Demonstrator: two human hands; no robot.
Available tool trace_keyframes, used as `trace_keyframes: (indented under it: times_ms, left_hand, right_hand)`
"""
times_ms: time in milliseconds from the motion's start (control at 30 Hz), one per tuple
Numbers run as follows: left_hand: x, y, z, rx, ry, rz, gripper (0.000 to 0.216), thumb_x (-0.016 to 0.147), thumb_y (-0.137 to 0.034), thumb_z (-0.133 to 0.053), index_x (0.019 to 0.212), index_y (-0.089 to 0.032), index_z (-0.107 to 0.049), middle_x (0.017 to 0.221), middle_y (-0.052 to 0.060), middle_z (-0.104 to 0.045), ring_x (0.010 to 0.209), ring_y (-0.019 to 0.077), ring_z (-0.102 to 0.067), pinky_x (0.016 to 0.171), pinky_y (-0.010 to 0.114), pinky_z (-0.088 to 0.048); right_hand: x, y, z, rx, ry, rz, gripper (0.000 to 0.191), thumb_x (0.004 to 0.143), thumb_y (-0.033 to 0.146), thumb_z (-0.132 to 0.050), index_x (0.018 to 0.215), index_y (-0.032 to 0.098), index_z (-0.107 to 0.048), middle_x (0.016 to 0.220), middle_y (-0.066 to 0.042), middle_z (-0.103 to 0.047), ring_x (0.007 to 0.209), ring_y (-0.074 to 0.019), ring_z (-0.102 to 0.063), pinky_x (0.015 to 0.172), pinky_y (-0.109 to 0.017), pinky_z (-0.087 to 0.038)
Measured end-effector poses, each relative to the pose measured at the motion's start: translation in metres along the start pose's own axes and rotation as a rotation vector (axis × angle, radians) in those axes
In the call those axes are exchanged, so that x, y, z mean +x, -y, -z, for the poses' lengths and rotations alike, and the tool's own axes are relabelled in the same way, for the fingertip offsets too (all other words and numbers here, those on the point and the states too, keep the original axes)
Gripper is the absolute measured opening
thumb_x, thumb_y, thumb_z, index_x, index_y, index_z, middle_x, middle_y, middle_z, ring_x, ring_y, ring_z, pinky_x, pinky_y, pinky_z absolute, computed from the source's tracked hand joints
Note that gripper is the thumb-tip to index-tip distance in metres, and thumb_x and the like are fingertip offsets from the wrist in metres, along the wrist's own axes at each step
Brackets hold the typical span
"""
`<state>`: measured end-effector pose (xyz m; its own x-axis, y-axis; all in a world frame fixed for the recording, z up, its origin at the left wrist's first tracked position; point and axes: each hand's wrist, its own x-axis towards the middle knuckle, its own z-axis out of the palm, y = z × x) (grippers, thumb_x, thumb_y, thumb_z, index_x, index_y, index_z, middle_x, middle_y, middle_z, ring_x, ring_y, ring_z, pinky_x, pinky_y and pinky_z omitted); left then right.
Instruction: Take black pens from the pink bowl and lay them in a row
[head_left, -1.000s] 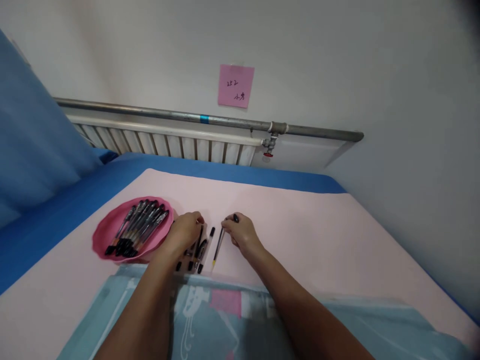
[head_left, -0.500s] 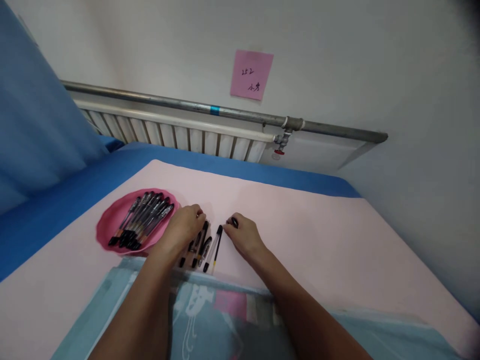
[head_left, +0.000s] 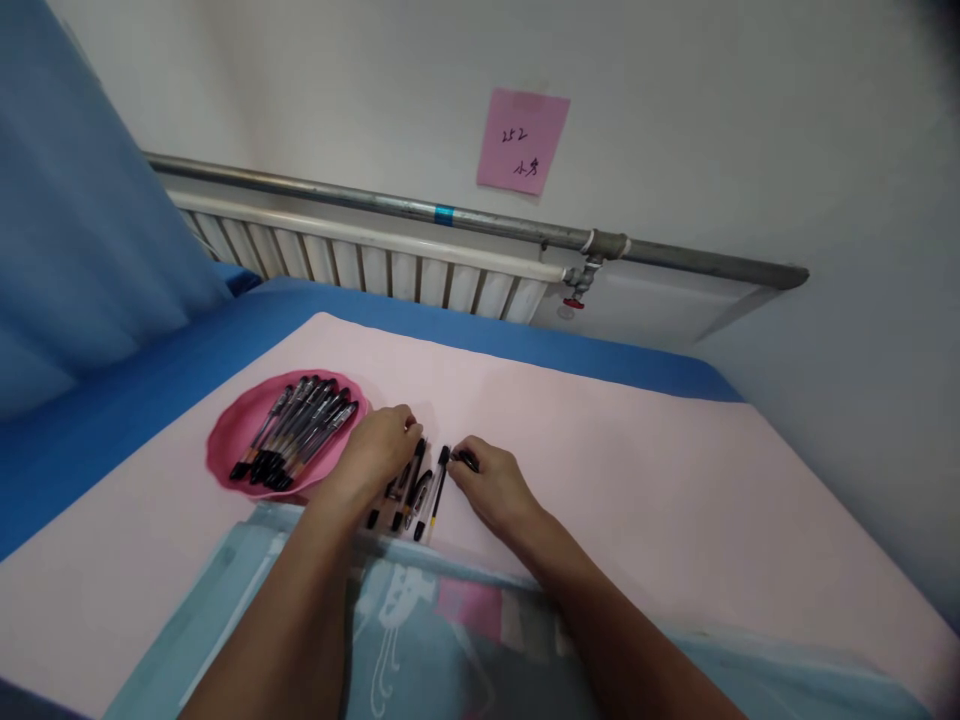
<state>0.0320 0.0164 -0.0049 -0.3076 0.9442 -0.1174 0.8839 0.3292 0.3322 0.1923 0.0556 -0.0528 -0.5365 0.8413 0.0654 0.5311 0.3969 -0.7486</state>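
My right hand (head_left: 495,487) is closed, with a small black pen cap (head_left: 468,460) pinched between thumb and fingers. It is close to the upper end of a clear pen barrel (head_left: 430,505). Beside that barrel lies a thin black refill with a yellow end (head_left: 437,505). My left hand (head_left: 377,446) hangs low over the upper ends of other pen parts, fingers curled together; whatever they hold is hidden. Under and beside it lie a dark pen (head_left: 409,485) and a loose cap with a clip (head_left: 420,493).
A pink scalloped tray (head_left: 223,430) with several assembled black pens (head_left: 304,430) stands to the left. Everything rests on a pink-covered table (head_left: 637,480) with a blue far edge (head_left: 525,341). Behind are a radiator (head_left: 375,265) and a metal pipe (head_left: 337,196); a blue curtain (head_left: 97,220) hangs left.
The whole view has shifted slightly, so things appear a little further right. My right hand has come closer to the top of the clear barrel. My left hand stays over the pens.
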Motion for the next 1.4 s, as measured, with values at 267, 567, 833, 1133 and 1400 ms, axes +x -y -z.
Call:
trace_keyframes:
  times_ms: [267,567,833,1133,1400]
  left_hand:
    - [-0.001,-0.002,0.000,0.003,0.007,0.003,0.029,0.080,-0.029,-0.040,0.090,-0.017,-0.064,0.088,0.008,-0.070,0.081,0.0206,-0.063,0.068,0.027,-0.043]
    - [-0.002,-0.001,-0.002,0.011,0.019,0.001,0.030,0.081,-0.031,-0.039,0.090,-0.017,-0.064,0.088,0.009,-0.069,0.081,0.0211,-0.063,0.067,0.028,-0.042]
    - [0.001,-0.001,-0.007,0.031,0.036,0.011,0.031,0.079,-0.033,-0.039,0.090,-0.017,-0.063,0.089,0.010,-0.069,0.083,0.0232,-0.062,0.067,0.029,-0.042]
    - [0.001,-0.002,-0.006,0.036,0.065,0.015,0.032,0.080,-0.033,-0.039,0.092,-0.017,-0.064,0.090,0.010,-0.069,0.084,0.0227,-0.063,0.067,0.028,-0.043]
    - [0.000,-0.002,-0.008,0.039,0.080,0.008,0.032,0.081,-0.034,-0.039,0.093,-0.017,-0.063,0.090,0.010,-0.069,0.083,0.0228,-0.063,0.069,0.029,-0.044]
  right_hand:
    - [-0.001,0.003,-0.001,0.013,0.015,0.017,0.007,0.074,0.022,-0.053,0.074,0.019,-0.060,0.071,0.000,-0.063,0.066,-0.0129,-0.055,0.062,-0.024,-0.039]
    - [-0.005,0.005,0.008,-0.058,0.107,-0.036,0.010,0.073,0.019,-0.052,0.072,0.019,-0.062,0.074,-0.002,-0.066,0.069,-0.0143,-0.057,0.063,-0.025,-0.039]
    - [-0.009,0.004,0.008,0.001,0.185,-0.035,0.013,0.073,0.017,-0.051,0.075,0.019,-0.063,0.078,-0.002,-0.066,0.072,-0.0142,-0.058,0.064,-0.024,-0.040]
    - [-0.012,0.013,0.014,0.049,0.263,-0.016,0.014,0.073,0.015,-0.049,0.075,0.018,-0.063,0.073,-0.001,-0.065,0.066,-0.0130,-0.056,0.059,-0.022,-0.039]
    - [-0.018,0.016,0.008,-0.087,0.322,0.125,0.019,0.074,0.012,-0.049,0.081,0.020,-0.065,0.077,-0.001,-0.066,0.067,-0.0139,-0.057,0.059,-0.022,-0.038]
